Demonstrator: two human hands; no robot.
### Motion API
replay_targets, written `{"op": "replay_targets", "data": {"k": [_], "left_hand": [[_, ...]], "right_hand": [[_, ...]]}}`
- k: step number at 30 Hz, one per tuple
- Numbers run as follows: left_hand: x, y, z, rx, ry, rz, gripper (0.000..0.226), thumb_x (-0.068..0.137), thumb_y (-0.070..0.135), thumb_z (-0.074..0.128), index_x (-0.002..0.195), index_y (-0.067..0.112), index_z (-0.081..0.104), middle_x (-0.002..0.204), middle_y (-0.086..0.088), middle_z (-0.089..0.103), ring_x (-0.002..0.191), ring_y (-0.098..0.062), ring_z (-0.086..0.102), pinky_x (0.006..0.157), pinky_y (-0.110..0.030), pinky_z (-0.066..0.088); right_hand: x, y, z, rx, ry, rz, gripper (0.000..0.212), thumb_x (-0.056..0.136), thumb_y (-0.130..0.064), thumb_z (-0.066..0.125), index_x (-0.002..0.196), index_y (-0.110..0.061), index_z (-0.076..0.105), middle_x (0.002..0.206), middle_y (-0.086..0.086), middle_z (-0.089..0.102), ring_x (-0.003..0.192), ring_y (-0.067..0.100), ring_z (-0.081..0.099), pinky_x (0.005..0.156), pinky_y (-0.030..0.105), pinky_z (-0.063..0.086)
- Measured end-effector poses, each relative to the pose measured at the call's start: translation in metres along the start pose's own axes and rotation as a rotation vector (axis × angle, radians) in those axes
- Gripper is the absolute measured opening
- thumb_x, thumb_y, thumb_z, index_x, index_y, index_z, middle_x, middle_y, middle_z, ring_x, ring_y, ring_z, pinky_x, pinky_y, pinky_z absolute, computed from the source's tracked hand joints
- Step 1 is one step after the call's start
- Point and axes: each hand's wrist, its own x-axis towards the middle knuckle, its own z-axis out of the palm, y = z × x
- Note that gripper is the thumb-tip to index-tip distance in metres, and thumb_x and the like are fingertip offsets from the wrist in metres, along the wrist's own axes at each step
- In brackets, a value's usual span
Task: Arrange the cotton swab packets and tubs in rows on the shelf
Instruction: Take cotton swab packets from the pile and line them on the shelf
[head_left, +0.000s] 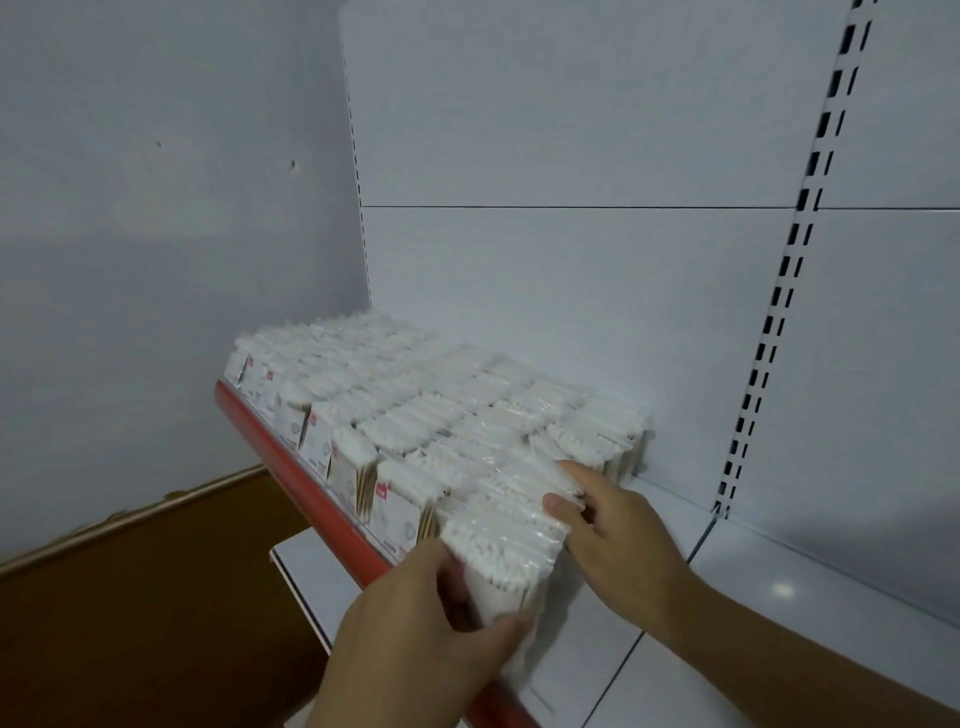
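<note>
Head view: my left hand (415, 639) grips the end stack of cotton swab packets (498, 551) by the red front rail (311, 499) of the shelf (597, 649), thumb wrapped round it; my right hand (618, 535) touches the packets just behind (pinching or only pressing, I cannot tell)

Swab packets (431, 415) are all white tips under clear shiny wrap, with a tiny red logo (383, 490) on the fronts and tan sticks (363, 486) showing at the sides. The shelf (779, 597) is white with a red front strip (311, 499). The back panel (571, 286) is pale grey-white, and its upright (779, 291) has twin rows of black slots. The wall (156, 208) is pale grey, the floor (130, 597) brown with a lighter tan trim (156, 504).
</note>
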Motion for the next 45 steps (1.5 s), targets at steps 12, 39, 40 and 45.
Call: {"op": "replay_targets", "data": {"k": [12,39,40,45], "left_hand": [[0.030,-0.020,0.014,0.251,0.174,0.006,0.058,0.058,0.081,0.062,0.083,0.036,0.035,0.078,0.019,0.053,0.072,0.002,0.051,0.058,-0.021,0.043],[0.117,-0.072,-0.024,-0.008,0.242,0.520,0.078,0.085,0.072,0.009,0.147,0.029,0.031,0.160,0.008,0.002,0.143,-0.008,-0.025,0.106,-0.025,-0.033],[0.117,-0.063,-0.031,-0.069,0.247,0.604,0.068,0.089,0.065,0.017,0.143,0.028,0.037,0.159,0.007,0.010,0.145,-0.009,-0.019,0.108,-0.023,-0.029],[0.108,0.033,-0.031,-0.162,-0.094,1.129,0.046,0.092,0.051,0.035,0.131,0.031,0.050,0.146,0.014,0.038,0.144,0.000,0.007,0.115,-0.015,-0.009]], "right_hand": [[0.010,-0.004,-0.002,-0.517,-0.044,0.033,0.076,0.085,-0.068,0.015,0.150,-0.028,0.022,0.128,-0.005,0.045,0.117,0.013,0.045,0.093,0.026,0.040],[0.005,-0.047,0.040,-0.815,-0.077,-0.154,0.096,0.067,-0.092,0.008,0.146,-0.042,-0.013,0.157,-0.007,-0.025,0.142,0.011,-0.026,0.114,0.046,-0.020],[-0.001,-0.048,0.037,-0.714,-0.033,-0.141,0.094,0.070,-0.089,0.005,0.148,-0.038,-0.009,0.158,-0.007,-0.021,0.144,0.012,-0.022,0.116,0.041,-0.018],[-0.053,-0.030,0.005,-0.531,0.292,0.231,0.066,0.084,-0.078,0.011,0.143,-0.048,0.005,0.154,-0.028,-0.010,0.144,-0.003,-0.005,0.119,0.022,0.003]]}}
